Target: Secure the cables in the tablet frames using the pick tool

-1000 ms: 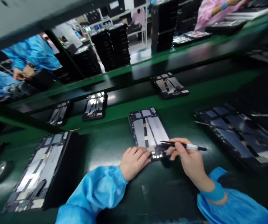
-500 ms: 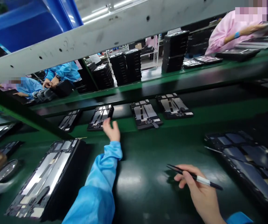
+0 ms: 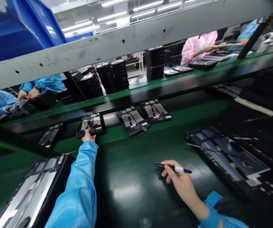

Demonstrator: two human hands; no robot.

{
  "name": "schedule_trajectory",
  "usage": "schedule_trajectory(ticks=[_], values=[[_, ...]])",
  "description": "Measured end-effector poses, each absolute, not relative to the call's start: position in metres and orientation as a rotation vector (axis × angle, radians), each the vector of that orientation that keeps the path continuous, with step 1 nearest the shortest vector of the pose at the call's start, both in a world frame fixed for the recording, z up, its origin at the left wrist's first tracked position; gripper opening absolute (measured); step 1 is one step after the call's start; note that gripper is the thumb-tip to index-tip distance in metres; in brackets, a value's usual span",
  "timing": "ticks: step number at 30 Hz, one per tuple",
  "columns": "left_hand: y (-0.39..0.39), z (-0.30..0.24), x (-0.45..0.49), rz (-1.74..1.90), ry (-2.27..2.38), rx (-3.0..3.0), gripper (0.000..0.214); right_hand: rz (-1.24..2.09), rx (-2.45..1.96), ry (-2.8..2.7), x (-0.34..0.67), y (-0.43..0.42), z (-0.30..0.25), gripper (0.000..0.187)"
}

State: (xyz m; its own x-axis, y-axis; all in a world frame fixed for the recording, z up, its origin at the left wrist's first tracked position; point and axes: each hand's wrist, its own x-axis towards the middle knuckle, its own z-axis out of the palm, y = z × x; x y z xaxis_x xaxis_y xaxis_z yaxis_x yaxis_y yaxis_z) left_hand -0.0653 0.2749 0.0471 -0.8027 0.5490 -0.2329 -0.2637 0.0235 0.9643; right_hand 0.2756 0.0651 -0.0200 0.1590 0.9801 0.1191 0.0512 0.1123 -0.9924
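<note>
My left hand (image 3: 88, 136) reaches far out and grips the near edge of an opened tablet (image 3: 95, 119), thumb on top; its other fingers are partly hidden. Silvery battery panels and dark ribbon cables show inside that tablet. Black tweezers with a white band (image 3: 179, 169) are pinched in my right hand (image 3: 180, 182), tips pointing left above the green bench. Right of it lies a larger-looking opened tablet (image 3: 229, 152), with a thin rod-like tool across it. At the lower left, close to my left sleeve, stands a stack topped by another opened tablet (image 3: 33, 193).
Two opened tablets (image 3: 132, 118) (image 3: 156, 110) lie on the far strip, and another (image 3: 50, 134) lies left. A green post (image 3: 15, 137) slants on the left. A grey beam (image 3: 136, 38) crosses above. Beyond stand black stacks (image 3: 112, 76) and co-workers in blue and pink sleeves.
My left hand has come down onto the tablet's near edge, and that tablet has turned slightly. My right hand still holds the tweezers. The view has swung right.
</note>
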Motion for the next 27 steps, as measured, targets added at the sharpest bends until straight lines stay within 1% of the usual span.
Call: schedule_trajectory(ticks=[3, 5, 9, 12, 14, 17, 19, 22, 25, 27], values=[[0.24, 0.056, -0.04, 1.805, 1.6, 0.25, 0.026, 0.963, -1.225, -1.149, 0.277, 0.065, -0.017, 0.036], [0.196, 0.056, -0.023, 1.745, 1.519, 0.256, 0.018, 0.937, -1.21, -1.131, 0.277, 0.063, -0.014, 0.035], [0.086, 0.045, 0.005, 1.509, 1.478, 0.22, 0.016, 0.829, -1.16, -1.048, 0.279, 0.058, -0.008, 0.029], [0.036, 0.032, 0.023, 1.182, 1.459, 0.156, 0.024, 0.724, -1.108, -0.983, 0.281, 0.055, -0.006, 0.025], [0.032, 0.024, 0.032, 1.132, 1.443, 0.124, 0.023, 0.696, -1.095, -0.978, 0.283, 0.054, -0.005, 0.023], [0.054, 0.016, 0.043, 1.29, 1.423, 0.142, 0.018, 0.708, -1.115, -1.003, 0.285, 0.053, -0.006, 0.024], [0.068, 0.013, 0.048, 1.384, 1.405, 0.169, 0.019, 0.727, -1.123, -1.025, 0.285, 0.054, -0.007, 0.026], [0.063, 0.009, 0.058, 1.401, 1.38, 0.199, 0.023, 0.762, -1.118, -1.046, 0.284, 0.057, -0.008, 0.03], [0.029, 0.006, 0.069, 1.293, 1.268, 0.235, 0.026, 0.853, -1.141, -1.056, 0.285, 0.058, -0.007, 0.035], [0.003, 0.006, 0.07, 1.07, 1.158, 0.245, 0.025, 0.933, -1.191, -1.113, 0.292, 0.055, -0.004, 0.038]])
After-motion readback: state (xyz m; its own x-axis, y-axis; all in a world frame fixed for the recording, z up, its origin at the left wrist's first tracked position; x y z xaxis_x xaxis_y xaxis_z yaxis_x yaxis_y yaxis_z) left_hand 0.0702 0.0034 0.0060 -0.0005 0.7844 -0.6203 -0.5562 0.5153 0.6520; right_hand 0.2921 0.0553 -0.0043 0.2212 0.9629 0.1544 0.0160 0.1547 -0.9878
